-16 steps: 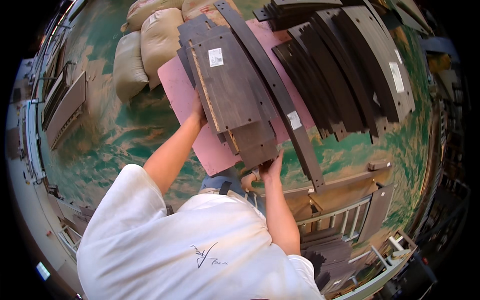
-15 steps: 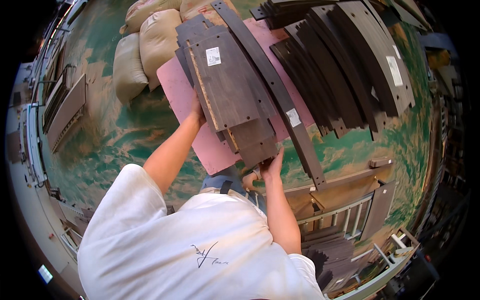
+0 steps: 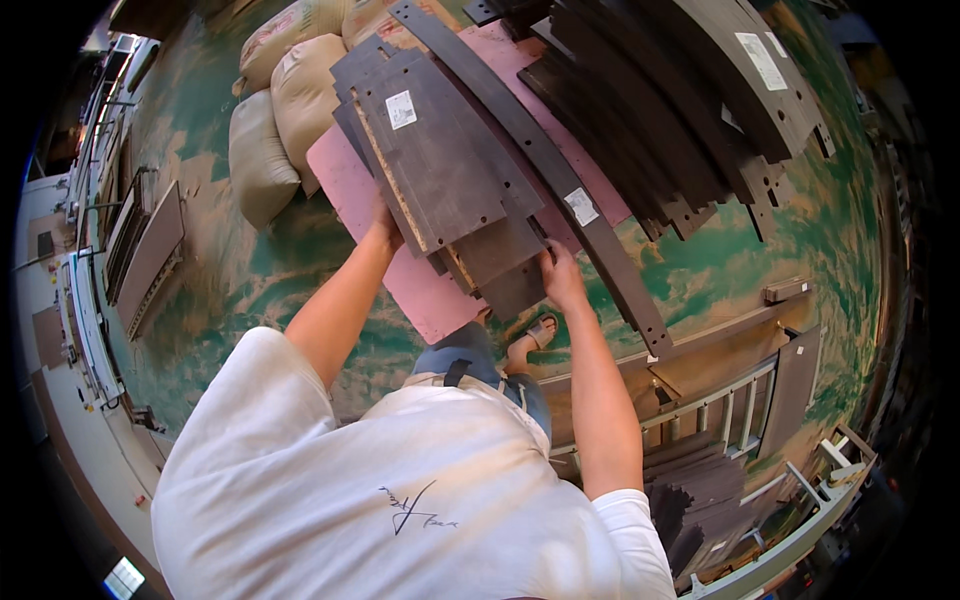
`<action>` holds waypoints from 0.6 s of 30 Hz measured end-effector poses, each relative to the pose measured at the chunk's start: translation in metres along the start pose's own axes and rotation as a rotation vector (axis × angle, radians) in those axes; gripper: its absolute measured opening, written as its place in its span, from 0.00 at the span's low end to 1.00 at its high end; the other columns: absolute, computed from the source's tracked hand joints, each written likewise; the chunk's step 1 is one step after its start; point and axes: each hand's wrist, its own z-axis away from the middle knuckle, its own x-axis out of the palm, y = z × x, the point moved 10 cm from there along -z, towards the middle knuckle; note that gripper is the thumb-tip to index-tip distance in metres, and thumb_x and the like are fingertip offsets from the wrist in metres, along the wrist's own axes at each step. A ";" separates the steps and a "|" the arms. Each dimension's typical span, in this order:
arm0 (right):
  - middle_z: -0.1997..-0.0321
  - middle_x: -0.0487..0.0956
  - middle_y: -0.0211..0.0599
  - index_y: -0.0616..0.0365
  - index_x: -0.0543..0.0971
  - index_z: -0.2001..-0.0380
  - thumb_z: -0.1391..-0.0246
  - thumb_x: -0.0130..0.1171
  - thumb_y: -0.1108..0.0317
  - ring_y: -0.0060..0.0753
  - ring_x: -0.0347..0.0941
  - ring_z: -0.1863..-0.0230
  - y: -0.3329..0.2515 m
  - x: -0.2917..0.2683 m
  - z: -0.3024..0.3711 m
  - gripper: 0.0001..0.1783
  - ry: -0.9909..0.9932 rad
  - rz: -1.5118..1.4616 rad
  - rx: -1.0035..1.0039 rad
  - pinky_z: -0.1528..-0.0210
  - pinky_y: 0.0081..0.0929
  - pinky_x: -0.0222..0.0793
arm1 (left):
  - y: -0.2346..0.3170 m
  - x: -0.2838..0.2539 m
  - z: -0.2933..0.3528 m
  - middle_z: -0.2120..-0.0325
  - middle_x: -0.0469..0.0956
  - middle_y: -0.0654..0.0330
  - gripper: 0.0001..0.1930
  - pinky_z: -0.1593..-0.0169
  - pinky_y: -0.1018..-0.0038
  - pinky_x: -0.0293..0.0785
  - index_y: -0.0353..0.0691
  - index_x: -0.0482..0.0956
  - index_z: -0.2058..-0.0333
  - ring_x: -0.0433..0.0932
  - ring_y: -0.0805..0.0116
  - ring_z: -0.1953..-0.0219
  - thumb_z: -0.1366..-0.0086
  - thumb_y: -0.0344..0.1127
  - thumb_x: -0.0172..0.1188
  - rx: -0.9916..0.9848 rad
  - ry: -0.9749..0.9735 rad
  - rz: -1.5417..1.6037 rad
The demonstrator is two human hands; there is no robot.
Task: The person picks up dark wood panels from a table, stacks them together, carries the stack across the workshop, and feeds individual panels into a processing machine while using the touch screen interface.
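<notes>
A pile of dark brown wooden panels [image 3: 440,155], uneven at its edges, lies tilted in front of me on a pink board [image 3: 420,290]. Its top panel carries a white label and several small holes. My left hand [image 3: 383,228] grips the pile's left edge, its fingertips hidden by the panels. At the lower right corner, my right hand [image 3: 562,278] holds the edge of the panels, with the thumb near the top side. A long curved dark board [image 3: 530,150] with a white label lies just right of the pile.
More curved dark boards [image 3: 640,130] are stacked at the far right. Full sacks [image 3: 265,155] stand behind at the left. A metal rack [image 3: 725,415] and further dark panels [image 3: 690,490] are at the lower right. Leaning boards [image 3: 150,255] stand on the left. The green floor [image 3: 240,300] is dusty.
My right hand has moved from beneath the pile's near end up to its right edge. My left hand stays at the left edge. A sandalled foot now shows, and the view has shifted.
</notes>
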 end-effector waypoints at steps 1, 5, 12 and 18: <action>0.45 0.78 0.59 0.66 0.76 0.44 0.32 0.52 0.47 0.61 0.74 0.43 0.004 -0.002 0.004 0.31 -0.009 0.011 0.045 0.41 0.44 0.69 | -0.003 0.004 0.002 0.46 0.77 0.53 0.40 0.45 0.55 0.78 0.39 0.69 0.38 0.79 0.55 0.47 0.31 0.70 0.44 -0.014 0.002 0.015; 0.46 0.79 0.60 0.64 0.76 0.44 0.32 0.52 0.46 0.61 0.74 0.43 0.018 -0.018 0.026 0.30 0.053 0.000 0.113 0.42 0.44 0.70 | -0.020 0.013 0.012 0.44 0.76 0.52 0.38 0.42 0.54 0.77 0.39 0.68 0.37 0.77 0.53 0.45 0.30 0.67 0.45 -0.019 0.003 0.048; 0.43 0.78 0.59 0.59 0.73 0.39 0.34 0.52 0.40 0.60 0.74 0.40 0.075 -0.045 0.095 0.35 0.114 -0.147 0.267 0.39 0.45 0.69 | -0.054 -0.008 -0.003 0.35 0.69 0.54 0.35 0.35 0.49 0.69 0.43 0.64 0.32 0.68 0.47 0.35 0.27 0.62 0.43 -0.163 -0.151 0.202; 0.57 0.84 0.55 0.60 0.82 0.53 0.38 0.57 0.44 0.57 0.80 0.54 0.236 -0.108 0.253 0.28 0.141 -0.217 0.431 0.51 0.43 0.75 | 0.046 -0.082 0.022 0.37 0.67 0.58 0.30 0.43 0.54 0.72 0.46 0.65 0.34 0.70 0.58 0.39 0.29 0.54 0.52 0.155 0.362 -0.071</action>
